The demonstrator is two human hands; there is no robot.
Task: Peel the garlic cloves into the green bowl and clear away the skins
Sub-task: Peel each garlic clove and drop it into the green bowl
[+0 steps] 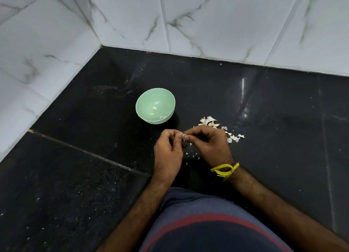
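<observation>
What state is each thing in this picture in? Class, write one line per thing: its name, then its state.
Green bowl: upright on the counter, holding a few peeled cloves.
Garlic clove: pinched between both hands, partly hidden.
Left hand: fingers curled, gripping the clove.
Right hand: fingers curled, pinching at the clove.
Garlic skins: loose, scattered on the counter right of the bowl.
Yellow thread: tied round the right wrist.

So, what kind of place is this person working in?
Probably a home kitchen corner: a polished black stone counter meets white marble-look wall tiles, with a green bowl of peeled cloves and garlic skins on it.
</observation>
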